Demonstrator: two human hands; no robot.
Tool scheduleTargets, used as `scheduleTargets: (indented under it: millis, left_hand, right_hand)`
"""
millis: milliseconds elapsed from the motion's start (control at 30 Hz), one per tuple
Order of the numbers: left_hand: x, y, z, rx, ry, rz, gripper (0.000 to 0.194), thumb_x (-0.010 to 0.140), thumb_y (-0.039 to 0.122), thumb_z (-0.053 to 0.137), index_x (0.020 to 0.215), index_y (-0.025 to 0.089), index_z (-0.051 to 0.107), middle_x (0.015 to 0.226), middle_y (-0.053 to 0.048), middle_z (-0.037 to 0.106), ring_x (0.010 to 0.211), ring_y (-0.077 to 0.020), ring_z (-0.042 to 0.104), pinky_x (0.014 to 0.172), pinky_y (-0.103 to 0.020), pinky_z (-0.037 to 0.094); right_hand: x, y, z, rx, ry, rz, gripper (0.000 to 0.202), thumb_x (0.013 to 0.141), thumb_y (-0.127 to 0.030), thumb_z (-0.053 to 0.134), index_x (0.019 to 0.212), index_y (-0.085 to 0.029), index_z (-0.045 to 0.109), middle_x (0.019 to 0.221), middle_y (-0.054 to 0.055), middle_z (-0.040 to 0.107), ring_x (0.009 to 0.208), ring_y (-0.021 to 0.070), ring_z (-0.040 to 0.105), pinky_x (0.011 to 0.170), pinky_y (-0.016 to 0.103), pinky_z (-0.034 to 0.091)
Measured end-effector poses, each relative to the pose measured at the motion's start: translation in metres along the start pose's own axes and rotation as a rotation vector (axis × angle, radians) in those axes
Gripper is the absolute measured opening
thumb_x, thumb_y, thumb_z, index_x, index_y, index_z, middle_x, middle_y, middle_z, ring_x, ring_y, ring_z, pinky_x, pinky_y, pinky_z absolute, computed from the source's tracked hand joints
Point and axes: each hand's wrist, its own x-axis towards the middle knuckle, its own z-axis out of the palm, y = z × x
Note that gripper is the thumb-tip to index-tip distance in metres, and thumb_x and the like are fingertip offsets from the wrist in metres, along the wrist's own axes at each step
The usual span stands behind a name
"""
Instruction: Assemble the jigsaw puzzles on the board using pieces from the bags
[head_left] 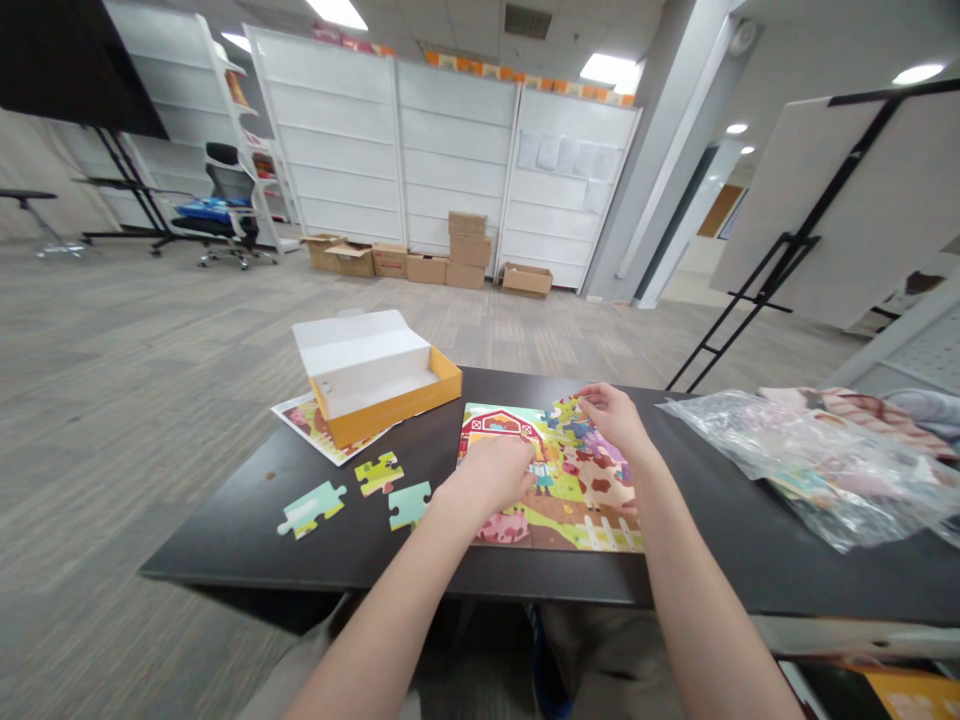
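Note:
A jigsaw puzzle [555, 535] with a farm picture, a red barn and a spotted cow lies on the dark table. At its upper edge, my right hand [611, 418] pinches a yellow-green puzzle piece [567, 410], which overlaps the picture. My left hand [495, 472] rests over the barn side with its fingers bent together; what is under them is hidden. To the left lie three loose pieces: a pale blue-green piece [311, 510], a green piece [379, 473] and another pale piece [409, 504], close to my left forearm.
An open yellow box [397, 412] stands at the table's back left, on a printed picture sheet [304, 415]. A crumpled clear plastic bag [817, 460] covers the right side. The dark table's [217, 550] front edge runs below my forearms.

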Motion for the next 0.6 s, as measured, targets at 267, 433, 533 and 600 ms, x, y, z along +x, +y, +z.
scheduleTargets:
  millis: [267, 433, 533, 600]
  left_hand:
    - [0.002, -0.003, 0.004, -0.03, -0.012, -0.02, 0.021, 0.088, 0.025, 0.052, 0.092, 0.017, 0.071, 0.097, -0.013, 0.075, 0.093, -0.0305, 0.071, 0.078, -0.038, 0.054]
    - [0.001, -0.004, 0.006, -0.01, 0.007, -0.014, 0.02, 0.088, 0.024, 0.051, 0.092, 0.019, 0.07, 0.097, -0.011, 0.075, 0.089, -0.0282, 0.071, 0.075, -0.035, 0.053]
    - [0.002, -0.005, 0.007, 0.002, 0.015, -0.01, 0.019, 0.088, 0.025, 0.052, 0.09, 0.019, 0.069, 0.096, -0.011, 0.075, 0.088, -0.0273, 0.07, 0.074, -0.035, 0.053]
    - [0.002, -0.004, 0.007, 0.008, 0.006, -0.014, 0.019, 0.088, 0.027, 0.053, 0.09, 0.019, 0.07, 0.096, -0.011, 0.075, 0.089, -0.0272, 0.07, 0.075, -0.034, 0.053]
  right_hand:
    - [-0.006, 0.001, -0.025, 0.053, 0.006, 0.036, 0.026, 0.074, -0.029, 0.063, 0.097, -0.017, 0.071, 0.09, 0.009, 0.075, 0.07, 0.0181, 0.067, 0.061, 0.028, 0.053]
    - [-0.013, 0.006, -0.037, -0.009, -0.039, 0.112, 0.027, 0.074, -0.027, 0.064, 0.099, -0.019, 0.071, 0.083, 0.005, 0.074, 0.059, 0.0157, 0.065, 0.056, 0.026, 0.051]
    - [-0.016, 0.004, -0.038, 0.006, -0.035, 0.128, 0.026, 0.075, -0.025, 0.063, 0.099, -0.019, 0.07, 0.082, 0.004, 0.072, 0.059, 0.0152, 0.066, 0.055, 0.026, 0.052]
    - [-0.016, 0.0, -0.033, 0.071, -0.04, 0.143, 0.026, 0.075, -0.024, 0.063, 0.1, -0.019, 0.068, 0.083, 0.004, 0.071, 0.061, 0.0158, 0.068, 0.055, 0.026, 0.054]
